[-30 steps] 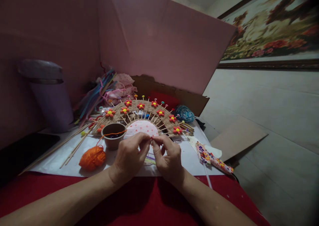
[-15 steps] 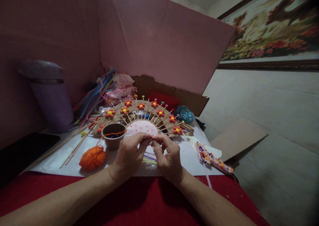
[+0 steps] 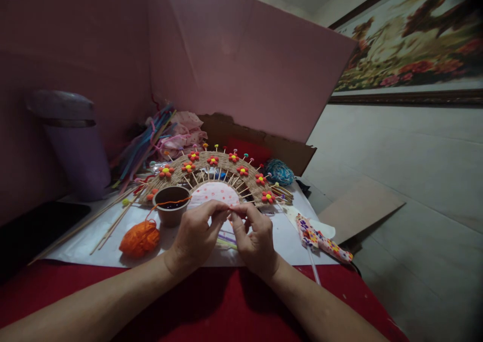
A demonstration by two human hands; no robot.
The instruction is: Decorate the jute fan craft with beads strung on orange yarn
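My left hand (image 3: 198, 231) and my right hand (image 3: 256, 236) meet fingertip to fingertip over the front of the white paper. Both pinch at something tiny and reddish that my fingers mostly hide. Just behind them stands a twine-wrapped arch (image 3: 222, 160) with red and orange flowers, small sticks with coloured tips, and a white half disc (image 3: 215, 193) with red dots. An orange yarn ball (image 3: 139, 239) lies left of my left hand. Its strand (image 3: 171, 202) runs across a brown cup (image 3: 173, 216) holding dark contents, towards the dotted half disc; its far end is unclear.
A purple tumbler (image 3: 77, 151) stands at left, near thin wooden sticks (image 3: 113, 226). Pipe cleaners (image 3: 145, 138) and pink cloth (image 3: 183, 133) pile up behind. Blue yarn (image 3: 279, 172) sits right of the arch; a glue gun in flowered cloth (image 3: 320, 241) lies at right.
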